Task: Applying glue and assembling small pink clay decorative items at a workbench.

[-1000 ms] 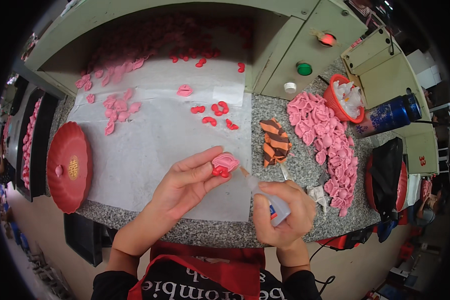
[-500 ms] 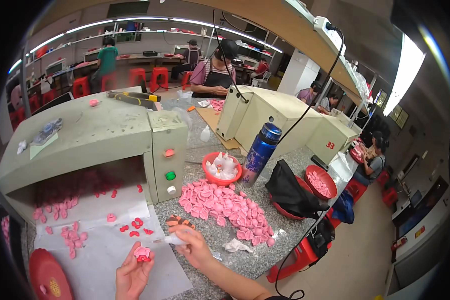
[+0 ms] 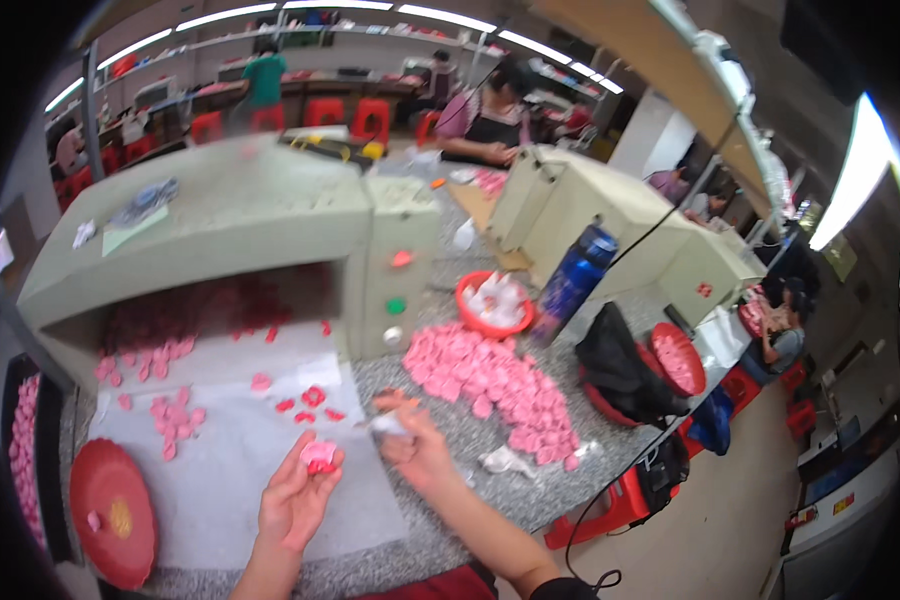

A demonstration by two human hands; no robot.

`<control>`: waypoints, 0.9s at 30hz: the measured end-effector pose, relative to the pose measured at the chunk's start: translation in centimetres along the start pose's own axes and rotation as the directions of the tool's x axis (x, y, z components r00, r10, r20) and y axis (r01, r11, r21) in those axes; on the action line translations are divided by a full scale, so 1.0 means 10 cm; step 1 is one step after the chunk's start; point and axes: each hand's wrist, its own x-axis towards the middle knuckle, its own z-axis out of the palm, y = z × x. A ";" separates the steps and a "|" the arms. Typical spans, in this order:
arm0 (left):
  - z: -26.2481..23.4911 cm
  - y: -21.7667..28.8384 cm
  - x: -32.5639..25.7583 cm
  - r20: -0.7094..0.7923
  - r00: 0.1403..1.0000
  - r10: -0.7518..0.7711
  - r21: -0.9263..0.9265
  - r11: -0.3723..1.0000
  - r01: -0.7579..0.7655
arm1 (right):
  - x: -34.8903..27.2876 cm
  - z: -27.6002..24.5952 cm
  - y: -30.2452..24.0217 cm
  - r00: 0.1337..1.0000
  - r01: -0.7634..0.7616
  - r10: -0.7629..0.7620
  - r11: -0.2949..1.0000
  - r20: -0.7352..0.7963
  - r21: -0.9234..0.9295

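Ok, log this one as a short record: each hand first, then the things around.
Left hand: holds a pink and red piece above the white sheet
Right hand: holds a small squeeze bottle, blurred
On the sheet: loose pink pieces and red pieces
Red plate: at the sheet's left edge, one pink piece in it
Pink pile: right of the sheet
Red bowl: white items inside, beside a blue flask

Pink over red, this piece [image 3: 318,455] I'm gripping! From it, two o'clock: my whitish dispenser [image 3: 384,426], pink pile [image 3: 490,385], speckled blue bottle [image 3: 577,275]. One o'clock: green button [image 3: 396,305], grey-green machine [image 3: 408,230]. Between eight and nine: red tray [image 3: 86,490], yellowish emblem [image 3: 119,518]. Plain white paper [image 3: 210,500].
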 end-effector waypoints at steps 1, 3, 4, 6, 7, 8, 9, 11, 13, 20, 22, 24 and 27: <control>0.00 0.02 0.00 -0.013 1.000 0.012 0.014 1.000 -0.011 | -0.01 -0.01 -0.05 1.000 0.025 -0.025 0.999 -0.019 -0.031; 0.09 0.00 0.05 -0.023 0.999 0.025 0.042 0.999 -0.024 | -0.06 0.04 -0.17 0.983 0.166 -0.178 0.966 -0.046 -0.197; 0.13 -0.02 0.09 -0.018 0.999 0.027 0.060 0.998 -0.026 | -0.11 0.08 -0.24 0.972 0.214 -0.231 0.951 -0.053 -0.222; 0.14 0.00 0.09 0.034 0.999 -0.001 0.045 0.999 0.000 | -0.24 0.38 -0.28 0.933 0.312 -0.351 0.899 -0.079 -0.309; 0.12 0.01 0.11 0.036 0.999 -0.006 0.027 1.000 0.005 | -0.24 0.54 -0.27 0.892 0.380 -0.442 0.845 -0.091 -0.377; 0.11 0.03 0.11 0.052 0.998 -0.017 0.010 1.000 0.016 | -0.26 0.56 -0.24 0.862 0.412 -0.501 0.780 -0.076 -0.470; 0.11 0.04 0.12 0.018 1.000 0.006 0.005 1.000 -0.006 | -0.28 0.55 -0.23 0.820 0.452 -0.571 0.692 -0.044 -0.562; 0.14 0.07 0.09 0.029 0.999 -0.040 0.031 0.999 0.039 | -0.35 0.52 -0.13 0.762 0.479 -0.647 0.520 0.040 -0.708; 0.13 0.06 0.06 0.038 0.999 -0.025 0.015 1.000 0.024 | -0.47 0.56 -0.11 0.683 0.493 -0.714 0.296 0.153 -0.818; 0.12 0.02 0.02 0.045 0.998 -0.040 0.053 0.998 0.038 | -0.68 0.62 -0.11 0.733 0.449 -0.575 0.006 0.364 -0.894; 0.12 0.00 0.02 0.045 0.998 -0.044 0.065 0.997 0.041 | -0.59 0.58 -0.17 0.685 0.604 -0.470 -0.060 0.556 -0.795; 0.12 -0.01 0.03 0.039 0.998 -0.039 0.068 0.997 0.036 | -0.57 0.58 -0.17 0.675 0.611 -0.472 -0.072 0.567 -0.788; 0.12 -0.02 0.05 0.037 0.998 -0.045 0.080 0.996 0.042 | -0.61 0.60 -0.16 0.693 0.578 -0.467 -0.095 0.549 -0.811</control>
